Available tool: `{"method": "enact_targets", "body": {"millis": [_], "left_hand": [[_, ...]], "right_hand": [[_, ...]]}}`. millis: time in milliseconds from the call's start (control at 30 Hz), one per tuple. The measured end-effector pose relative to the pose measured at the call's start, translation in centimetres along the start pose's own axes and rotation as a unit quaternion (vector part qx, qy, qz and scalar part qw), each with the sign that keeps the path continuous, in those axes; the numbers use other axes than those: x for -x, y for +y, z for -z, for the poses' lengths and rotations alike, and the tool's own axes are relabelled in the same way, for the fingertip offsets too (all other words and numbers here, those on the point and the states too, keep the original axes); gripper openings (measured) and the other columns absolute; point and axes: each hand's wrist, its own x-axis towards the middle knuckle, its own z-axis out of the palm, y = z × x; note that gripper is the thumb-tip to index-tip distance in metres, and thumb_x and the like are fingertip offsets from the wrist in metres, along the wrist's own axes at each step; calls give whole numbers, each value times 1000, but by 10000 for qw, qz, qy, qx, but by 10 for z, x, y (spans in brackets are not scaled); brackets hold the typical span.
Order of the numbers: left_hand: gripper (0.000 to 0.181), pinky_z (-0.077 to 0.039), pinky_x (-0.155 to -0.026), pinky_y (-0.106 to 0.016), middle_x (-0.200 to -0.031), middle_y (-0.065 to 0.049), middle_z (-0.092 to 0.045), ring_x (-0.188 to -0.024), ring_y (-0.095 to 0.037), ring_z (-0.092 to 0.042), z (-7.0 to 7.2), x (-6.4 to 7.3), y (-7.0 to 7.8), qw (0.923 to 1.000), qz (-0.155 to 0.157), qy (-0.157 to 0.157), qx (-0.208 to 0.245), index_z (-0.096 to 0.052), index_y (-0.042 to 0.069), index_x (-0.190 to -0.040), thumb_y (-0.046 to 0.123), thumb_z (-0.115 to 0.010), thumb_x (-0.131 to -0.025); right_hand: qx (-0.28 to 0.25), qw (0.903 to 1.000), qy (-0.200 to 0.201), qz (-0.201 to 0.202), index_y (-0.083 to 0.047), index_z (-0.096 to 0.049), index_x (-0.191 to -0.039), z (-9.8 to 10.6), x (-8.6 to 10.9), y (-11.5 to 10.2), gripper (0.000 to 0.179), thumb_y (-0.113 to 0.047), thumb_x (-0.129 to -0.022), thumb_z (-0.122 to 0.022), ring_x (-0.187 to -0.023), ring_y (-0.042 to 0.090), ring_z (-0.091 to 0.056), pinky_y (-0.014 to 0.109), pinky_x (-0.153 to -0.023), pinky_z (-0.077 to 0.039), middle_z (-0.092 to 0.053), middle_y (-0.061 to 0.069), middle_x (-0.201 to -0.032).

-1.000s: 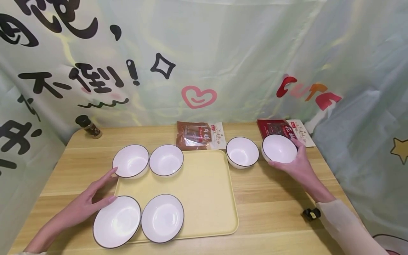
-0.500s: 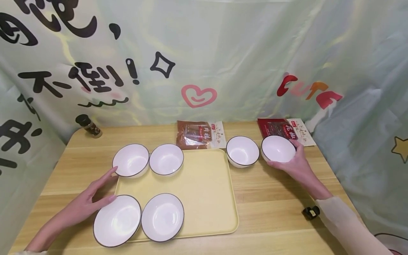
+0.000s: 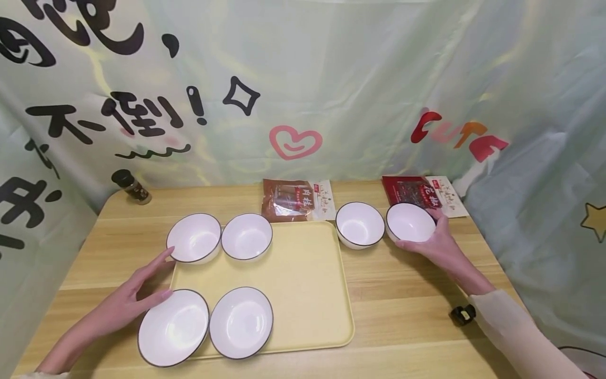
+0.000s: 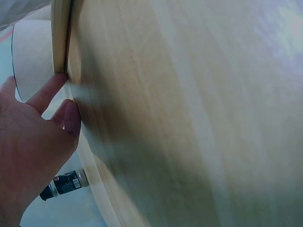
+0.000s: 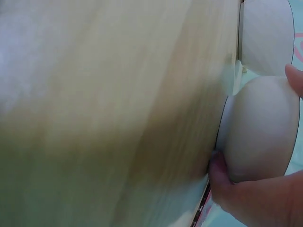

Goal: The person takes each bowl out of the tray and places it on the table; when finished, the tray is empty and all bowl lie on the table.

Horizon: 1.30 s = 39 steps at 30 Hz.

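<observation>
My right hand grips the rightmost white dark-rimmed bowl, thumb and fingers on its sides. In the right wrist view, that bowl sits between thumb and fingers of the right hand. Close to its left stands another white bowl, just off the tray's right edge. My left hand lies spread at the tray's left side, a fingertip at the back left bowl and the thumb at the front left bowl. Two more bowls, back and front, stand right beside those.
The yellow tray lies mid-table under the left bowls. Behind it are a brown spice packet and a red one. A black-capped spice jar stands back left. A small black object lies near the right sleeve.
My right hand has moved the rightmost bowl slightly left and toward me, nearer the neighbouring bowl. The left hand has stayed in place.
</observation>
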Motion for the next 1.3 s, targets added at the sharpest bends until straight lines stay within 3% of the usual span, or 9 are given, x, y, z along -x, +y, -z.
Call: {"method": "enact_targets", "body": {"millis": [333, 767, 967, 1167, 1300], "left_hand": [[88, -23, -106, -2, -164, -25, -45, -146, 15, -25, -1, 1, -2, 9999, 109, -33, -18, -20, 33, -176, 13, -72, -107], [89, -22, -107, -2, -166, -24, -44, -147, 15, -23, 0, 0, -3, 10000, 56, -41, 20, -20, 33, -176, 12, -72, -107], [89, -21, -108, -3, -164, -24, -46, -147, 15, -23, -1, 1, -3, 10000, -8, -7, -15, -21, 32, -176, 11, -72, -106], [89, -20, -107, -2, -165, -24, -45, -147, 15, -22, -1, 1, -1, 10000, 8, -4, -19, -21, 32, -176, 12, -72, -106], [89, -20, -108, -3, -164, -23, -46, -148, 14, -23, 0, 1, -1, 10000, -19, 3, -7, -21, 31, -176, 11, -72, -106]], "right_hand": [[-150, 9997, -160, 137, 1, 0, -168, -1, -2, -4, 129, -23, -85, -96, -149, 53, -28, 71, -118, -29, -17, 40, -165], [-297, 9990, -348, 26, -2, 7, -169, 2, 0, -9, 127, -25, -91, -90, -152, 53, -20, 71, -120, -24, -7, 36, -170], [-616, 9981, -35, -63, -3, 9, -171, 5, 5, -16, 115, -30, -102, -79, -160, 49, -9, 64, -128, -12, -2, 33, -175], [-1073, 9933, 365, 218, -3, -1, -171, 3, 9, -23, 96, -29, -108, -69, -161, 44, -10, 57, -130, -8, -11, 29, -174], [-1217, 9902, 593, 351, -5, -5, -170, 1, 12, -30, 92, -30, -108, -68, -162, 41, -9, 55, -130, -6, -10, 24, -175]]}}
